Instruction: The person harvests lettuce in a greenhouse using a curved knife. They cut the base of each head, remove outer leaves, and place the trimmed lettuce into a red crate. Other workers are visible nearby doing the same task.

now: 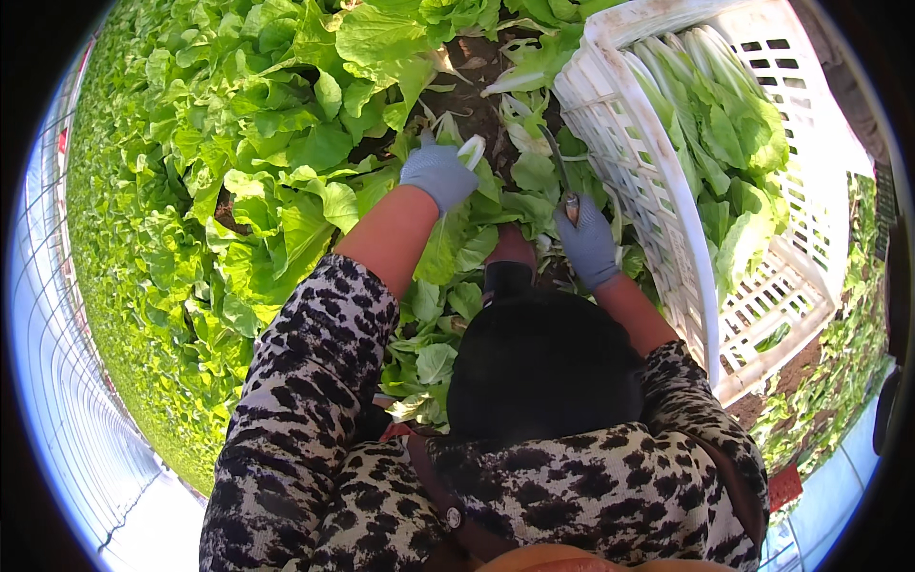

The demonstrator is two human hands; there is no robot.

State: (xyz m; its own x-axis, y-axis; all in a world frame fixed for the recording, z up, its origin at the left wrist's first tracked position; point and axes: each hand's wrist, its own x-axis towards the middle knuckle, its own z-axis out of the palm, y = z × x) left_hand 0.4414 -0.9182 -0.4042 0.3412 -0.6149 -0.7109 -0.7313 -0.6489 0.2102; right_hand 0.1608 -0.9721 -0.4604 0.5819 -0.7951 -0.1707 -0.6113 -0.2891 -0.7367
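Observation:
My left hand (440,175), in a pale blue-grey glove, is closed on a leafy green (469,153) with a white stem, among leaves low in the bed. My gloved right hand (586,238) grips a knife (561,172) by its short handle; the long narrow blade points up and away from me, beside pale leaves. Just right of that hand, a white plastic crate (705,324) lies tilted, its upper part packed with long-stemmed greens (710,133), stems laid side by side.
Dense leafy plants (219,124) fill the left and top. Dark soil (472,57) shows between rows. My boot (510,248) is among leaves below my hands. A wire-framed greenhouse wall (57,276) curves along the far left; more plants and soil (801,391) lie beyond the crate.

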